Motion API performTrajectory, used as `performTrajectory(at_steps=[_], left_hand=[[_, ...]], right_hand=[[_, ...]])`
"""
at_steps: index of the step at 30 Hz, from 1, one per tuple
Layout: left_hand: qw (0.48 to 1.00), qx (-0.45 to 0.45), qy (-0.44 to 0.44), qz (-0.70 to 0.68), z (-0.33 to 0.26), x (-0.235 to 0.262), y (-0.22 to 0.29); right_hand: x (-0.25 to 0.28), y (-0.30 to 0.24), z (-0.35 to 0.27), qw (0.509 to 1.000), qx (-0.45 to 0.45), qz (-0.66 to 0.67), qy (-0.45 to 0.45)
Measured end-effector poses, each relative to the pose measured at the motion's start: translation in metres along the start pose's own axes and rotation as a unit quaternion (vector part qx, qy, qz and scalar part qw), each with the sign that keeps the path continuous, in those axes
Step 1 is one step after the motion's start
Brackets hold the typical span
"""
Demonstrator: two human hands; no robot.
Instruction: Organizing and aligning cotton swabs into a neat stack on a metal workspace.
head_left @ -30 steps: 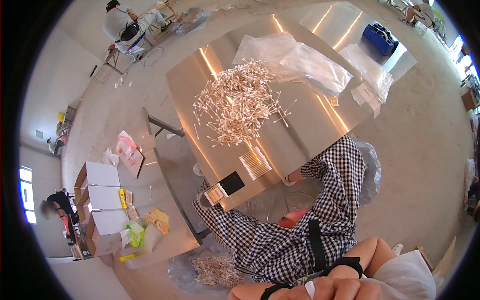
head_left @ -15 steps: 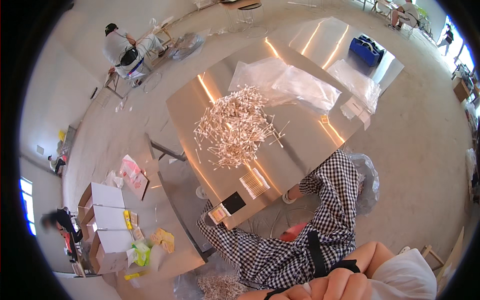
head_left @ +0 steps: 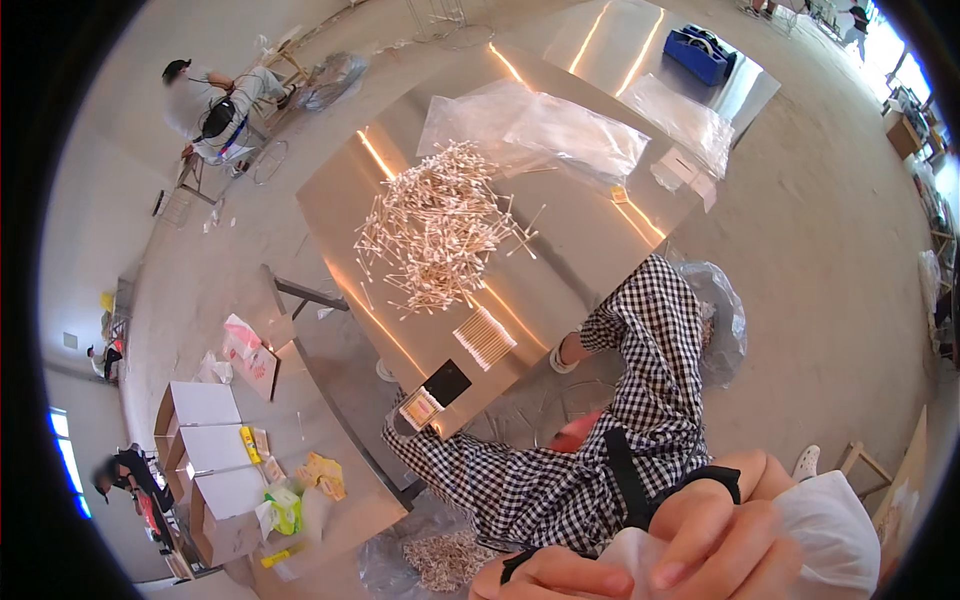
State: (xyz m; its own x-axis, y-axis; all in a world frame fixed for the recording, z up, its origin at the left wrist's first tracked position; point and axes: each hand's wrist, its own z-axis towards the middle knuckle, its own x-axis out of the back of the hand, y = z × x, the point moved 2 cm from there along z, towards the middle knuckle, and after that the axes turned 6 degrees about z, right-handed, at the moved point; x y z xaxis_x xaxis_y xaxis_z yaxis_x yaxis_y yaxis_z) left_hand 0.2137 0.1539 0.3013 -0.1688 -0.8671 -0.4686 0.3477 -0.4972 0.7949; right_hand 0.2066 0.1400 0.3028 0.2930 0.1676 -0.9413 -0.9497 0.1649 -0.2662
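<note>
Low at the right, close to my body, my left hand and my right hand are side by side with curled fingers. Soft white material shows between them, seemingly pinched by both; whether it is part of my white shirt I cannot tell. Beyond my checked trousers stands a metal-topped table, touched by neither hand. A loose pile of cotton swabs lies on it. Nearer are a neat row of swabs, a black square pad and a small box of swabs at the edge.
Clear plastic bags and a blue tape dispenser lie toward the far side. On a left-hand table are open cardboard boxes and a green packet. A bag of swabs sits low down. Another person sits far left.
My hands have risen further into view and moved slightly apart, with more white material showing between them. The whole scene has shifted left and up as my head turned.
</note>
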Motion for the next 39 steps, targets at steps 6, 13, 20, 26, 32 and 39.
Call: performTrajectory(at_steps=[6,13,20,26,32,39], left_hand=[[0.986,-0.067,-0.029,0.15,-0.001,-0.007,0.002],[0.988,-0.12,-0.087,0.043,0.001,-0.013,-0.016],[0.929,-0.212,-0.294,-0.08,0.045,-0.011,-0.034],[0.964,0.173,-0.142,0.147,0.05,0.075,-0.085],[0.956,0.284,-0.067,-0.007,0.088,0.086,-0.119],[0.975,0.115,-0.068,0.175,0.095,0.08,-0.111]], right_hand=[[0.003,0.01,0.033,0.986,0.098,-0.103,-0.084],[0.009,0.015,0.059,0.974,0.132,-0.12,-0.142],[0.029,0.033,0.058,0.977,0.042,-0.068,-0.196],[0.112,0.051,0.107,0.903,-0.191,-0.19,-0.335],[0.101,0.093,0.121,0.793,-0.601,-0.097,-0.019],[0.099,0.1,0.12,0.781,-0.617,-0.096,-0.023]])
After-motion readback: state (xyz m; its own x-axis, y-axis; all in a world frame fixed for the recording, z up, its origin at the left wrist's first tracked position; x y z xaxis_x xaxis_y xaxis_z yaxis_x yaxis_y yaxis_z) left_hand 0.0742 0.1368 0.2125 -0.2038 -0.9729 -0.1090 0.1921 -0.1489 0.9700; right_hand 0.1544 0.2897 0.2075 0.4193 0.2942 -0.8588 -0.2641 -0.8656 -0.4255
